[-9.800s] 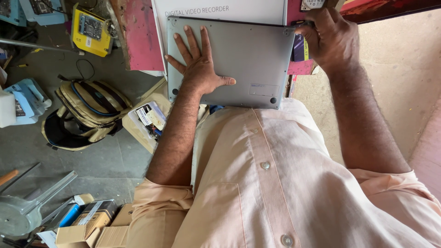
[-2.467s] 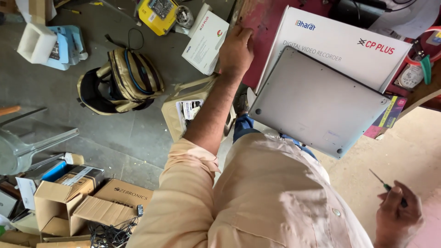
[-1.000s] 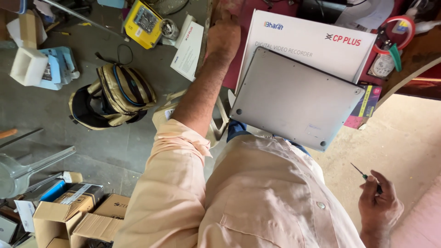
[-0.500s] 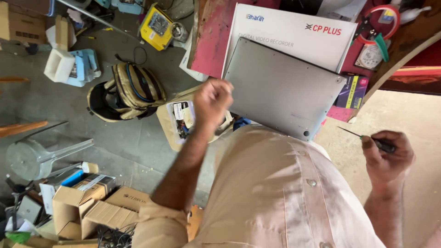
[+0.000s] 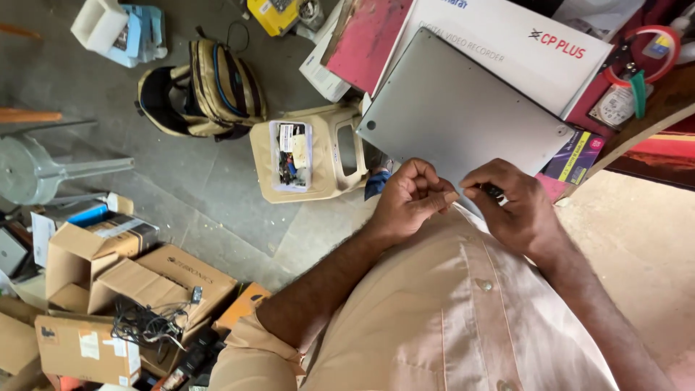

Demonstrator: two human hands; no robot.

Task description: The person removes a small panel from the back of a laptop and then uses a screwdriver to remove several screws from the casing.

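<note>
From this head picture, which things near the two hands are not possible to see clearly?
- Head view: the screwdriver tip, hidden between the left hand and right hand.
- The laptop near edge, covered by both hands.
- Contents of the beige stool's tray: too small.

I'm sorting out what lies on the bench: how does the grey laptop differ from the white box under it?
The grey laptop is plain, closed and lies bottom side up, with small feet at its corners; the white box carries printed lettering. The laptop rests on top, the box beneath it, showing along the far side. The left hand and right hand meet at the laptop's near edge, away from the box. Both are flat, rectangular and tilted alike.
</note>
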